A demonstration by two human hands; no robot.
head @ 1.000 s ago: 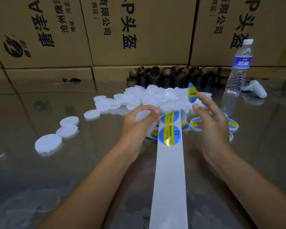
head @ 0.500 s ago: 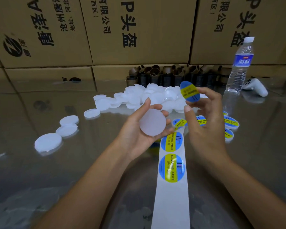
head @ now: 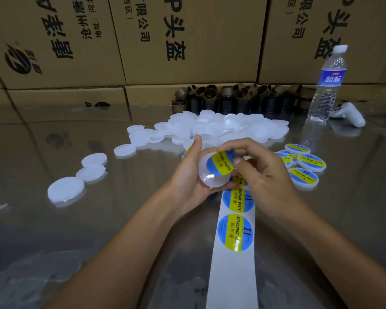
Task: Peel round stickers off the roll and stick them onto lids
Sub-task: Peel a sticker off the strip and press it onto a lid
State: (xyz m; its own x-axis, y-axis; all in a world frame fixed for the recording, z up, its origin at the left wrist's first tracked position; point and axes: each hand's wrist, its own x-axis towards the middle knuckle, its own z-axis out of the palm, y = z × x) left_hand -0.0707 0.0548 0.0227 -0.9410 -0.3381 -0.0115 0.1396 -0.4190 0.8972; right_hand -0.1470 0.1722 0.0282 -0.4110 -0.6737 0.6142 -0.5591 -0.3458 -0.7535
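My left hand (head: pixel 187 181) grips a white round lid (head: pixel 212 180) by its rim, above the table's middle. My right hand (head: pixel 265 175) pinches a blue-and-yellow round sticker (head: pixel 220 163) and lays it on the lid's upper part; the lower part of the lid is still bare. A white backing strip (head: pixel 232 275) with round stickers (head: pixel 235 231) runs from under my hands toward the near edge. Its far end is hidden by my hands.
A heap of plain white lids (head: pixel 221 128) lies behind my hands, with a few loose ones (head: pixel 66 191) at the left. Stickered lids (head: pixel 305 172) lie at the right. A water bottle (head: pixel 327 85), a white controller (head: pixel 349 114), cardboard cores (head: pixel 232 97) and cardboard boxes (head: pixel 187 41) stand at the back.
My left hand lifted the lid off the table and turned its top toward me. My right hand brought the peeled sticker down from the air onto the lid.
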